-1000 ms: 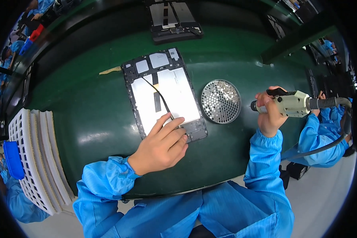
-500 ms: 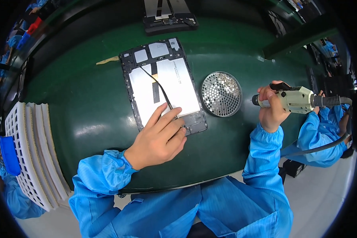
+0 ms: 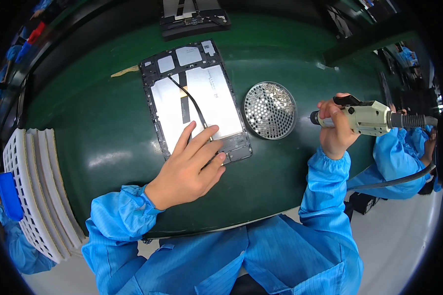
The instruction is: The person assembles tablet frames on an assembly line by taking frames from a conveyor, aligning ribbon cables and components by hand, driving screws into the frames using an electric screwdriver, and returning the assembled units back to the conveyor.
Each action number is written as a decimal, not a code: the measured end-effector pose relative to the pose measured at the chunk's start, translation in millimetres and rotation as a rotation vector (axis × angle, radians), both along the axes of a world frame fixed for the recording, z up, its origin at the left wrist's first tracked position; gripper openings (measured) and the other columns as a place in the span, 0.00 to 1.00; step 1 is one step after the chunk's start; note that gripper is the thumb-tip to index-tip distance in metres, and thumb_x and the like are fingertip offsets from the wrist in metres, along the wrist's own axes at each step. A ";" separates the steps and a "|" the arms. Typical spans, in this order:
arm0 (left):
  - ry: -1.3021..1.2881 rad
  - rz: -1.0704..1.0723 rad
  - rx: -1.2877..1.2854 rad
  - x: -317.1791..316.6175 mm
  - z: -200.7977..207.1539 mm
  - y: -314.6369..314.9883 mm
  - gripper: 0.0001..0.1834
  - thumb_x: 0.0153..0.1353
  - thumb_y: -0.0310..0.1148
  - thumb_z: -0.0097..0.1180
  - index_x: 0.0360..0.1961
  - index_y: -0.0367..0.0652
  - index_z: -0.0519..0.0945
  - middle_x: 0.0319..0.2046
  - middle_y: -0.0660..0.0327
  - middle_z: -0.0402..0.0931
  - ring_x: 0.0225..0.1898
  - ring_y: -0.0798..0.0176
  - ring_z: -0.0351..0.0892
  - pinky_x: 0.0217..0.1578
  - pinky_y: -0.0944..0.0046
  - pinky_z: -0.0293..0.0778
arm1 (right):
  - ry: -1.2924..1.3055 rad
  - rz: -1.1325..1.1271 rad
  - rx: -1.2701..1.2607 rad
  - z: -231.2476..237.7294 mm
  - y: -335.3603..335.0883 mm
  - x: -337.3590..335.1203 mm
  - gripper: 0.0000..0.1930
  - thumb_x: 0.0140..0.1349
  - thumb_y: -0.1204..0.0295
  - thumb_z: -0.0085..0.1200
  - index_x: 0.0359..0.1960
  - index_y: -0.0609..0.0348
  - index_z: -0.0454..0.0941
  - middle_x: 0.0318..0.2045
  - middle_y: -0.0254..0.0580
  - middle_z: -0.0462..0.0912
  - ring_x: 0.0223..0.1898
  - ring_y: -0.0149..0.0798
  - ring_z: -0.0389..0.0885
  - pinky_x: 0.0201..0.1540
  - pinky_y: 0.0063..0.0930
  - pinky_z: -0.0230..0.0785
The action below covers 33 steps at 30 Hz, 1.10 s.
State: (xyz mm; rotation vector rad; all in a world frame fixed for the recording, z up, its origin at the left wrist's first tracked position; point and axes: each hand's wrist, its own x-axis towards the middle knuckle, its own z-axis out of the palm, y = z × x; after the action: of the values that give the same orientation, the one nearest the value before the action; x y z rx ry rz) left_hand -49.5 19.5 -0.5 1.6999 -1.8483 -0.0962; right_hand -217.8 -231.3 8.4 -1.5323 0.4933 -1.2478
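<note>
Spreading over the lower end of the tablet point(image 3: 214, 110), just left of upper centre, the left hand point(image 3: 182, 172) has its fingers against a black cable point(image 3: 196, 104); pressing too hard might kink it. At centre right, the right hand point(image 3: 337, 132) curls its fingers round a powered screwdriver point(image 3: 371, 118); a low leftward sweep could tip the dish point(image 3: 270, 129), scattering screws point(image 3: 280, 96) across the worktop point(image 3: 280, 182).

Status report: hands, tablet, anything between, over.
Left hand spread over tablet, across black cable. Right hand gripping power screwdriver, off the tablet. Round dish between screwdriver and tablet.
</note>
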 end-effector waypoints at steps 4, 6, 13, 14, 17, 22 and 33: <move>-0.006 -0.038 0.051 6.1 -8.8 5.5 0.19 0.46 0.29 0.66 0.42 0.42 0.80 0.48 0.48 0.72 0.58 0.41 0.67 0.58 0.32 0.58 | -0.083 0.031 0.020 -1.8 -2.9 -0.3 0.12 0.50 0.83 0.53 0.39 0.67 0.75 0.24 0.42 0.76 0.20 0.35 0.75 0.32 0.34 0.74; -0.111 0.022 0.093 0.5 -2.2 3.2 0.21 0.46 0.31 0.67 0.45 0.49 0.80 0.53 0.47 0.69 0.60 0.39 0.63 0.58 0.31 0.57 | -0.085 0.036 0.011 -3.0 -4.8 -3.0 0.12 0.50 0.83 0.53 0.39 0.67 0.75 0.24 0.42 0.76 0.20 0.35 0.75 0.32 0.34 0.74; -0.327 0.310 0.180 -20.9 -12.3 11.6 0.29 0.48 0.41 0.66 0.54 0.70 0.75 0.65 0.46 0.54 0.62 0.28 0.53 0.55 0.27 0.54 | -0.061 0.015 0.016 -2.2 -2.4 -5.7 0.12 0.51 0.82 0.55 0.40 0.65 0.74 0.23 0.42 0.76 0.20 0.35 0.75 0.32 0.33 0.74; -0.350 0.336 0.197 -22.7 -12.2 9.8 0.26 0.52 0.39 0.61 0.55 0.69 0.75 0.65 0.45 0.54 0.60 0.24 0.54 0.53 0.26 0.56 | -0.068 0.018 0.018 -1.9 -3.2 -5.4 0.13 0.51 0.82 0.55 0.40 0.65 0.74 0.23 0.42 0.75 0.21 0.35 0.75 0.32 0.33 0.74; -0.429 0.462 0.238 -31.8 -13.1 5.5 0.25 0.55 0.35 0.56 0.56 0.68 0.74 0.65 0.43 0.52 0.59 0.21 0.55 0.51 0.25 0.58 | -0.083 0.036 0.022 -3.5 -3.3 -3.0 0.13 0.51 0.82 0.55 0.40 0.64 0.74 0.24 0.42 0.76 0.21 0.35 0.75 0.33 0.33 0.74; -0.424 0.538 0.251 -34.3 -8.9 12.5 0.26 0.55 0.31 0.52 0.56 0.67 0.74 0.65 0.41 0.51 0.57 0.19 0.56 0.51 0.25 0.58 | -0.041 -0.002 0.047 -5.1 -1.8 -1.6 0.14 0.50 0.82 0.55 0.40 0.64 0.73 0.25 0.42 0.75 0.22 0.36 0.75 0.31 0.31 0.73; -0.461 0.738 0.309 108.8 2.1 64.5 0.27 0.54 0.31 0.60 0.57 0.59 0.74 0.64 0.46 0.56 0.61 0.36 0.60 0.59 0.33 0.54 | -0.067 0.021 0.005 -6.2 -12.1 -10.2 0.14 0.51 0.82 0.53 0.41 0.66 0.72 0.24 0.41 0.73 0.21 0.34 0.73 0.30 0.30 0.71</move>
State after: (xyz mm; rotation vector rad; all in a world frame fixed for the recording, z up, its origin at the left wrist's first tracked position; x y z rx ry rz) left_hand 59.3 84.1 1.6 2.6968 -1.4133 0.3563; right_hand -228.0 -243.4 2.1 -1.4824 0.4352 -1.2765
